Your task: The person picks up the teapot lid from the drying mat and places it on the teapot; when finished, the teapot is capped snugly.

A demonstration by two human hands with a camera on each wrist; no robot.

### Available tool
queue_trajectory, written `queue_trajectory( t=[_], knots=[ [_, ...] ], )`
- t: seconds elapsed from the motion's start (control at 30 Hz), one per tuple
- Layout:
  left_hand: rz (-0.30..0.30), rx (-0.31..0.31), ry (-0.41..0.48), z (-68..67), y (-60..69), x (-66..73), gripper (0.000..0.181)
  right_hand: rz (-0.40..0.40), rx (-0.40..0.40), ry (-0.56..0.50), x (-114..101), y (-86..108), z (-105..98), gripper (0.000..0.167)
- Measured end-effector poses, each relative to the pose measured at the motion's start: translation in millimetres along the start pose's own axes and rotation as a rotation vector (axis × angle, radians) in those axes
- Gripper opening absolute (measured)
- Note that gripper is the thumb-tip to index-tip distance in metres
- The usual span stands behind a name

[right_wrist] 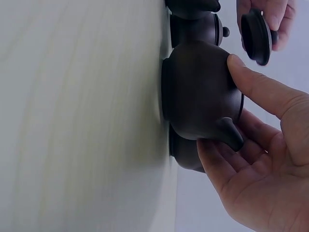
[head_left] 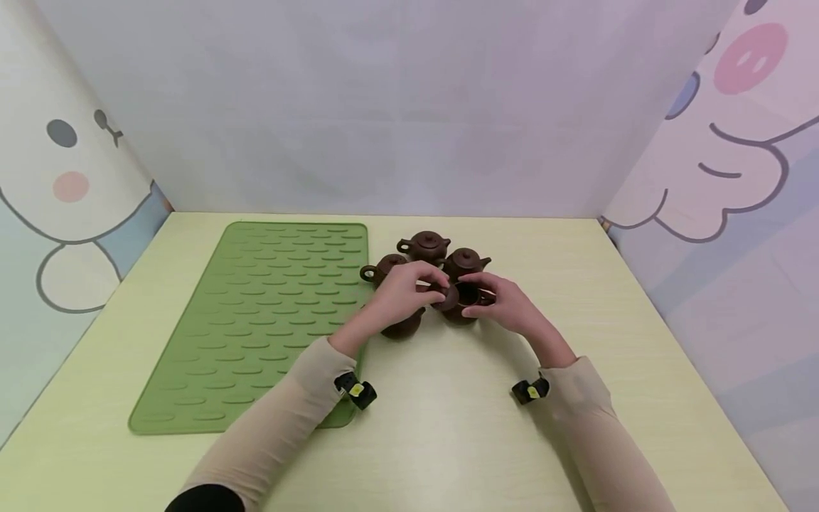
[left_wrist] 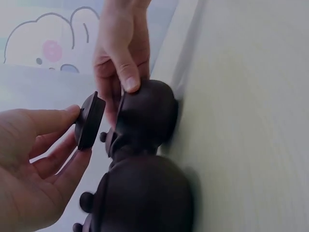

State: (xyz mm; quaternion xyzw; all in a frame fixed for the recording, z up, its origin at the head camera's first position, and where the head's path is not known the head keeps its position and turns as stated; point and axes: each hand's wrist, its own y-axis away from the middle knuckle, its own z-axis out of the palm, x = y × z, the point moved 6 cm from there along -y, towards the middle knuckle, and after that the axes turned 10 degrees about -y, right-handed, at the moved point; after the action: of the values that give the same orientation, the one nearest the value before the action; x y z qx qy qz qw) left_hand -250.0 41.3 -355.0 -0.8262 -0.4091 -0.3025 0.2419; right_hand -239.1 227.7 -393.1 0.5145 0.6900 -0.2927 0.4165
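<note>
My left hand pinches a dark brown teapot lid, thumb and fingers at its knob side. That lid is tipped on edge, raised off the pot. Its open teapot stands on the table in my right hand's hold. The thumb of my right hand lies at the pot's rim, and other fingers come round beside the spout. Lidded teapots of the same kind cluster around: one at the back, one behind the open pot, one at left, and one at front left, partly covered by my left hand.
A green ridged mat covers the left part of the pale wooden table. A plain whitish wall closes off the back, with cartoon-printed panels on both sides. The teapots stand close together by the mat's right edge.
</note>
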Motion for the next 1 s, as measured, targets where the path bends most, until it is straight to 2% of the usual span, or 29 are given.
queue_trajectory(
  t=[0.27,0.4,0.6,1.0],
  knots=[
    [0.013,0.049,0.023,22.8,-14.6,3.1,0.011,-0.040,0.008,-0.071,1,0.2,1,0.064],
    [0.011,0.073,-0.017,29.8,-19.8,3.4,0.013,-0.040,0.007,-0.105,0,0.3,1,0.070],
    [-0.007,0.099,-0.081,31.2,-22.1,7.5,0.013,-0.009,0.006,-0.126,1,1.1,0,0.072],
    [-0.086,0.054,-0.221,35.8,-25.9,7.8,0.015,-0.020,-0.002,-0.122,1,0.0,1,0.066]
  ],
)
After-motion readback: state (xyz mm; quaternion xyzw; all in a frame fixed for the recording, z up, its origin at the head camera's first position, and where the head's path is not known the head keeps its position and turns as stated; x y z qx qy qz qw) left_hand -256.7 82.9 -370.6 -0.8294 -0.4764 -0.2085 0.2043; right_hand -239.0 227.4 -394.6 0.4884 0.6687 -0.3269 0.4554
